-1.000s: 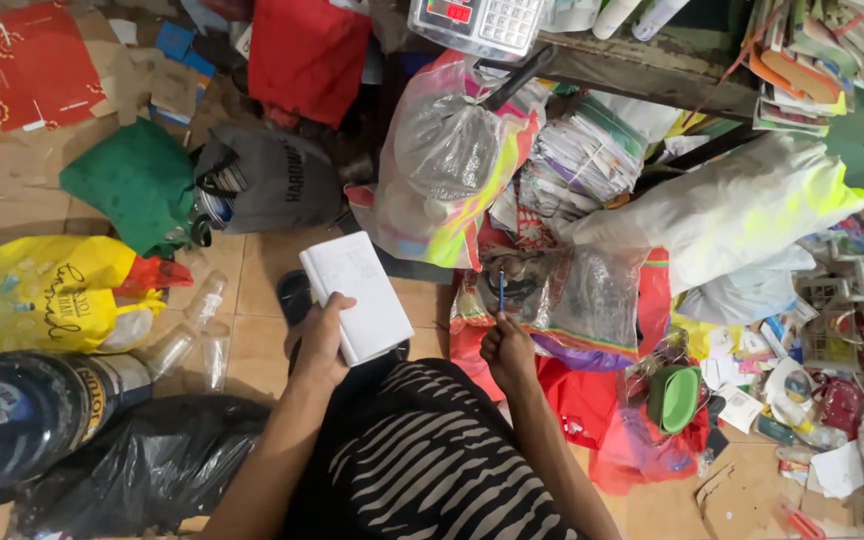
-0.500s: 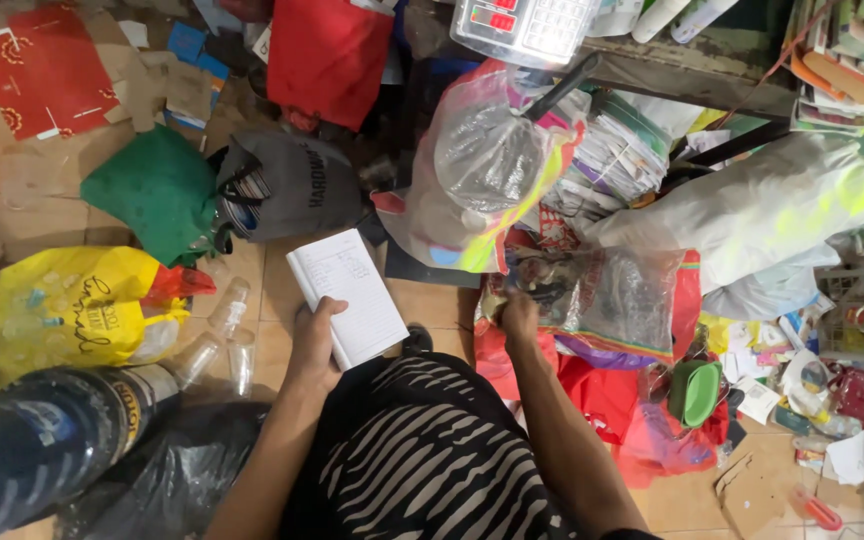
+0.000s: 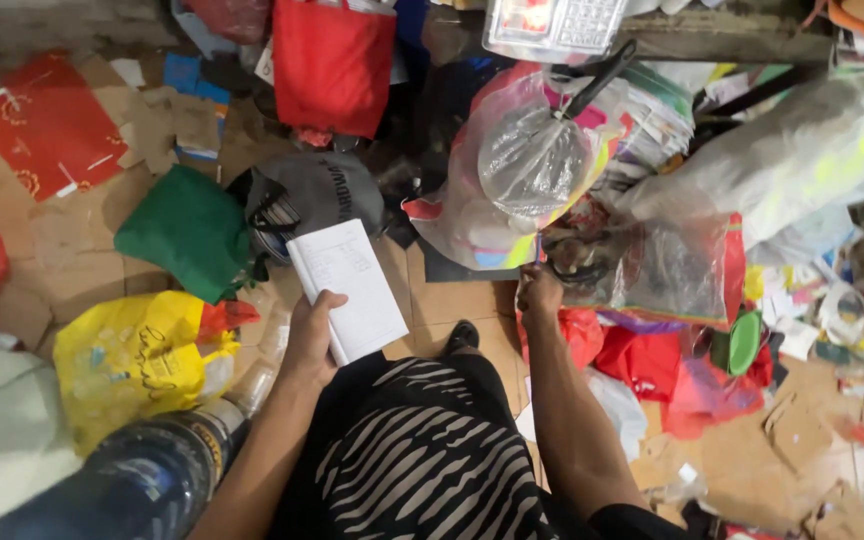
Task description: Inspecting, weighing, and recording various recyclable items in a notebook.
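Note:
My left hand (image 3: 310,340) holds a small white notebook (image 3: 348,289) by its lower left edge, its lined page facing up. My right hand (image 3: 539,292) is closed around something thin, perhaps a pen, at the lower left edge of a clear plastic bag (image 3: 667,268) with dark items inside. Just left of that hand sits a large clear bag (image 3: 512,175) stuffed with coloured things. Between my arms I see a black and white striped garment (image 3: 422,455) and a black shoe (image 3: 462,336) on the tiled floor.
Bags litter the floor: a green one (image 3: 184,230), a yellow one (image 3: 132,355), a red one (image 3: 333,65), a grey one (image 3: 320,195). A dark cylinder (image 3: 142,480) lies at lower left. A weighing scale (image 3: 552,25) sits on a bench above. Scraps and red plastic (image 3: 692,375) crowd the right.
The view has shifted so everything sits lower and more to the right. My right hand has risen to the clear bag's edge. The notebook stays in my left hand.

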